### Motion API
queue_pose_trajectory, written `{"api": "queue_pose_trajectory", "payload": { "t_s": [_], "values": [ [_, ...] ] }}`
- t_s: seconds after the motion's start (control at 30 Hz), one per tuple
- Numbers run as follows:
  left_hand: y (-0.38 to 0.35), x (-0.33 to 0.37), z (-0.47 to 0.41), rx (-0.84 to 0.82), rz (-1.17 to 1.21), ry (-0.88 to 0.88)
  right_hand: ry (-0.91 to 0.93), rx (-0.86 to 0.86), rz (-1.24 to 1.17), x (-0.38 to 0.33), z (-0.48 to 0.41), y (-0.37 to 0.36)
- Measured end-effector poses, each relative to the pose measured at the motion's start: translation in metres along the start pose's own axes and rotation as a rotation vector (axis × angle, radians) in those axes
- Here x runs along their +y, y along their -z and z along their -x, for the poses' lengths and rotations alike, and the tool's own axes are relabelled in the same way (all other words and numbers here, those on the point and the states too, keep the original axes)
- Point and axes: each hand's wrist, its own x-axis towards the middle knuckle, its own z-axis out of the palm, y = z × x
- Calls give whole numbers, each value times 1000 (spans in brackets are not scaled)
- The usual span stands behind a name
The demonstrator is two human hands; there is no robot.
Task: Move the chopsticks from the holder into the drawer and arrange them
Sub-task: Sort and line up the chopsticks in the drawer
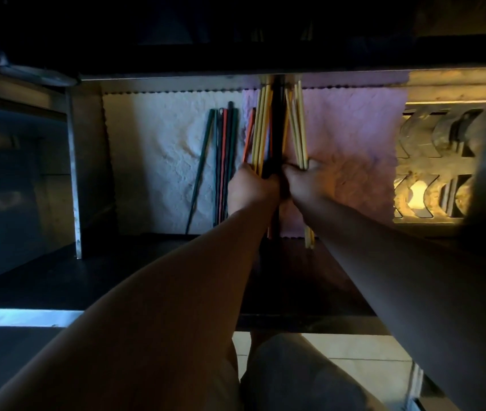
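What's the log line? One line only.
left hand: holds yellow bundle | right hand: holds second bundle | drawer: coloured chopsticks on white liner

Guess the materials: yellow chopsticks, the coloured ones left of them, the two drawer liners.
The yellow chopsticks in the left hand and right hand: likely bamboo or wood, matte pale yellow; plastic possible. The coloured chopsticks: probably plastic or lacquer, saturated green, orange and dark tones. The white liner and pink liner: soft embossed sheet, paper towel or cloth; crinkled texture, scalloped edge.
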Motion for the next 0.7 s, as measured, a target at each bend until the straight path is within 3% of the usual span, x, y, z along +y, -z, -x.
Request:
{"api": "queue_pose_trajectory", "payload": {
  "t_s": [0.3,0.5,0.7],
  "values": [
    [20,-18,-9,39,14,-19,-17,22,80,-7,-2,-2],
    [30,-25,-8,97,37,-15,-119,-38,-120,-10,-5,-11],
    [33,-28,-14,82,69,-37,-53,-18,-117,-13,3,-14]
  ]
}}
